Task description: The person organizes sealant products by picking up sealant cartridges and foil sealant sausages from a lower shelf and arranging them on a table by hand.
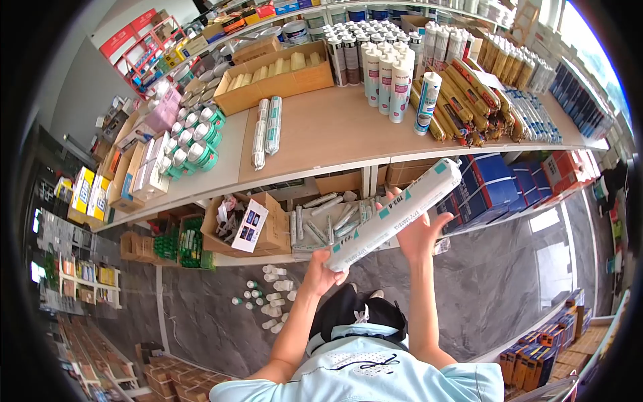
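Note:
A long white sealant sausage pack [392,218] with teal marks and printed lettering is held at a slant above the floor. My left hand [323,271] is closed around its lower left end. Behind the upper half, my right hand [416,234] is spread with the thumb out to the side; the pack crosses in front of its fingers, and whether they touch it I cannot tell. Two similar sausage packs [266,134] lie side by side on the shelf top [315,134]. More white packs [328,221] lie loose on the lower shelf.
On the shelf top stand a cardboard box [274,77] of pale sticks, white cartridges [400,90], gold sausage packs [469,100] and green-white cans [194,144]. Below are an open carton [268,224] and blue boxes [485,184]. Several white bottles [274,295] stand on the floor.

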`<act>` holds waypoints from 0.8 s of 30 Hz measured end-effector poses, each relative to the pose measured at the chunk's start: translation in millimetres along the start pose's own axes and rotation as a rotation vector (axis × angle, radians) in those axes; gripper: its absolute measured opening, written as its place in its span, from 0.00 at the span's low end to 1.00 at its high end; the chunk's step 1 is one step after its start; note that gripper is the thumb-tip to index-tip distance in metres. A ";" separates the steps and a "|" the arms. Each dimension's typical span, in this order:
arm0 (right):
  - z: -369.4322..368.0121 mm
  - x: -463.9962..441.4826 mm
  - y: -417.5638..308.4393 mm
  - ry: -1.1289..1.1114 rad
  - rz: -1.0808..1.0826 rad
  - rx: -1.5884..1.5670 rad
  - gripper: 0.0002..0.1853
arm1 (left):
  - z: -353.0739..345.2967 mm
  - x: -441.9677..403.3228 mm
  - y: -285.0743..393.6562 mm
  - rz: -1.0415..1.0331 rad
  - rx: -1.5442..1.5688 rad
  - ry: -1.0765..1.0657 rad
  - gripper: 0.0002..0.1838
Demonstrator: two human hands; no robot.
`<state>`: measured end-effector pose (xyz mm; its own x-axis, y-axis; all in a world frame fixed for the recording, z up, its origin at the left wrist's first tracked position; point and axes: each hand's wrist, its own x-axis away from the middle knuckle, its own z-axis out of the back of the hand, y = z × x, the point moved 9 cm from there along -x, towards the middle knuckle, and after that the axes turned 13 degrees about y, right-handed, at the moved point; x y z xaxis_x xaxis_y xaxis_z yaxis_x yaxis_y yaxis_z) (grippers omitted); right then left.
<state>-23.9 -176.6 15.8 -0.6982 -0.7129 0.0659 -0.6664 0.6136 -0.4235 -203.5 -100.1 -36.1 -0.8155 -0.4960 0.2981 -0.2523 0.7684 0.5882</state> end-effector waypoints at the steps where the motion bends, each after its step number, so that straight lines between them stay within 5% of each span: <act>1: -3.5 -1.0 1.3 -0.008 -0.017 -0.016 0.64 | -0.3 -1.6 -8.0 0.112 0.025 -0.032 0.27; 5: -3.7 -10.9 11.1 -0.086 0.018 0.021 0.65 | 19.9 -0.5 -29.0 0.188 -0.014 0.087 0.25; 8: 14.4 -13.9 18.9 0.072 0.002 -0.073 0.58 | 33.4 3.4 -41.9 0.176 -0.033 0.129 0.26; 12: 10.5 -25.4 24.2 0.139 0.010 -0.066 0.42 | 31.8 -7.3 -15.9 0.052 -0.129 0.190 0.24; 14: 1.1 -35.9 26.1 0.166 0.027 -0.050 0.38 | 26.2 -20.4 -2.3 -0.062 -0.140 0.034 0.24; 18: -16.1 -66.6 35.5 0.149 0.022 -0.091 0.33 | 16.2 -39.4 47.7 -0.221 -0.372 0.071 0.31; 20: -19.0 -81.0 44.8 0.219 -0.031 -0.116 0.30 | 6.4 -41.4 82.3 -0.513 -0.709 0.009 0.41; 22: -17.2 -96.7 55.1 0.305 -0.033 -0.120 0.28 | 4.5 -50.4 97.5 -0.500 -0.620 0.018 0.42; 24: -15.0 -112.1 68.5 0.358 -0.048 -0.111 0.27 | -19.7 -37.3 132.9 -1.141 -1.230 0.069 0.38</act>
<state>4.8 -49.6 -7.0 -0.6993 -0.5901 0.4034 -0.7114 0.6292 -0.3129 -196.3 12.6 45.7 -0.4839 -0.5793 -0.6559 -0.1019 -0.7071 0.6997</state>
